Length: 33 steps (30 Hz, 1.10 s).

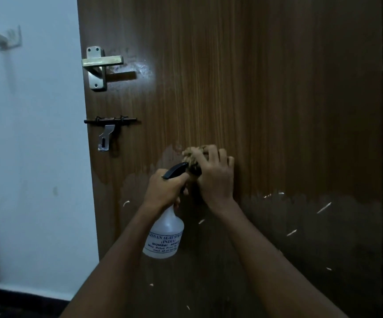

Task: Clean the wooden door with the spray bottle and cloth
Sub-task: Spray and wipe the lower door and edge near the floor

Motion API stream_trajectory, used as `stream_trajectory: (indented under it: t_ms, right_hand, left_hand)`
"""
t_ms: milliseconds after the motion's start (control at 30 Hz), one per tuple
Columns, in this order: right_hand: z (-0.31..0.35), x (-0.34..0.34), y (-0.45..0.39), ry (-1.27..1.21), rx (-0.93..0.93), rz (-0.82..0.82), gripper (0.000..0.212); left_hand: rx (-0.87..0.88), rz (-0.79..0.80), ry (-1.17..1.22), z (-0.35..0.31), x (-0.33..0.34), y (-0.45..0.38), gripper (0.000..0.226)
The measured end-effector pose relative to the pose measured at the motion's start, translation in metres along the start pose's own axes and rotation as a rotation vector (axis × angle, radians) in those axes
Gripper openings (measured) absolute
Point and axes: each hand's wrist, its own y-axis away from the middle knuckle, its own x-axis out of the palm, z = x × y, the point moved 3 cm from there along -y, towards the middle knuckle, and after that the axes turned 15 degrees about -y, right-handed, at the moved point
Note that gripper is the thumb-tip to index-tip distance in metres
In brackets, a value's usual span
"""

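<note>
**Wiping the door mid-panel**

I'm seeing my left hand [166, 191] gripping the bottle [164, 235], its label reading "(INDIA)" and "MUMBAI". My right hand [213, 173] is clutching the bunched cloth [191, 154] against the brown door [266, 99], beside a white wall [36, 157].

Wooden door [266, 88] upright; brass handle [101, 65], dark sliding bolt [110, 121] mounted near left edge.

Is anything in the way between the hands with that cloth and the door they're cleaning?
Nothing visible. The right hand already presses the cloth against the wooden door. The left hand holds the spray bottle just beside it, not between cloth and door.
</note>
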Motion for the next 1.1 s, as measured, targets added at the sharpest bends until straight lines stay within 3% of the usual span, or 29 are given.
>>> stream_trajectory:
  t_ms: [67, 133, 267, 400, 500, 533, 633, 667, 700, 800, 867, 933, 1033, 1067, 1100]
  right_hand:
    - [0.005, 0.003, -0.009, -0.019, 0.098, -0.011, 0.048]
    - [0.007, 0.013, 0.025, -0.023, 0.084, -0.015, 0.053]
    - [0.011, 0.026, 0.092, -0.065, -0.309, 0.124, 0.053]
    - [0.014, 0.021, 0.045, -0.079, -0.392, 0.184, 0.059]
    - [0.018, 0.016, 0.004, 0.011, -0.567, 0.298, 0.061]
    - [0.018, 0.014, -0.013, 0.039, -0.564, 0.308, 0.061]
    - [0.012, 0.011, -0.055, 0.018, -0.278, 0.176, 0.061]
    - [0.011, 0.013, -0.058, 0.014, -0.306, 0.179, 0.063]
    - [0.012, 0.017, -0.055, 0.022, -0.446, 0.242, 0.065]
    - [0.011, 0.028, -0.034, 0.129, -1.095, 0.555, 0.06]
    - [0.016, 0.026, -0.046, 0.203, -1.244, 0.598, 0.058]
    - [0.022, 0.025, -0.066, 0.203, -1.046, 0.548, 0.067]
    - [0.038, 0.024, -0.062, 0.125, -0.556, 0.379, 0.072]
    - [0.043, 0.028, -0.049, 0.093, -0.484, 0.389, 0.072]
    - [0.05, 0.034, -0.035, 0.07, -0.529, 0.429, 0.073]
  left_hand:
    - [-0.013, -0.009, -0.014, 0.006, -0.003, 0.002, 0.02]
    - [-0.015, -0.011, -0.034, 0.01, -0.007, 0.005, 0.023]
    - [0.003, 0.007, -0.056, 0.016, -0.015, 0.01, 0.027]
    - [0.017, -0.014, -0.094, 0.029, -0.025, 0.009, 0.027]
    - [0.019, -0.055, -0.084, 0.044, -0.035, 0.003, 0.022]
    - [0.021, -0.063, -0.078, 0.049, -0.037, 0.001, 0.022]
    - [0.01, -0.069, -0.065, 0.065, -0.045, -0.002, 0.026]
    - [0.014, -0.058, -0.068, 0.069, -0.047, -0.002, 0.026]
    - [0.02, -0.048, -0.074, 0.072, -0.048, -0.001, 0.027]
    - [0.031, -0.039, -0.079, 0.08, -0.054, 0.001, 0.028]
    - [0.041, -0.046, -0.078, 0.085, -0.06, 0.004, 0.027]
    - [0.033, -0.057, -0.075, 0.09, -0.064, 0.007, 0.027]
    - [0.011, -0.094, -0.097, 0.103, -0.068, 0.01, 0.03]
    - [0.005, -0.106, -0.104, 0.106, -0.069, 0.01, 0.031]
    - [0.001, -0.117, -0.111, 0.108, -0.072, 0.01, 0.032]
